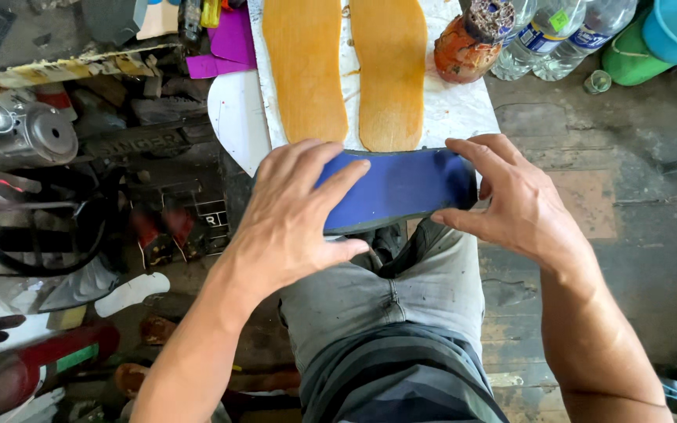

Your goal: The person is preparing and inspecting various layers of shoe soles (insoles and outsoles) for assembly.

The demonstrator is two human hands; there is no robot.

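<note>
A person seated above a cluttered workshop floor holds a dark blue shoe sole across the lap, just near of a white board. The sole is flat, smooth and matte, with its long axis running left to right. The left hand lies flat on top of its left end, fingers spread apart and pressing down. The right hand clamps the right end, thumb underneath and fingers curled over the far edge.

On the board, just beyond the sole, two tan insole shapes lie side by side, rough and fibrous, their long axes pointing far to near. At the board's far right stands an orange-stained glue pot with a crusted top. Beside it lie two clear plastic bottles, one with a blue label and a small green tag. Purple sheets lie at the far left of the board. The person wears grey trousers.
</note>
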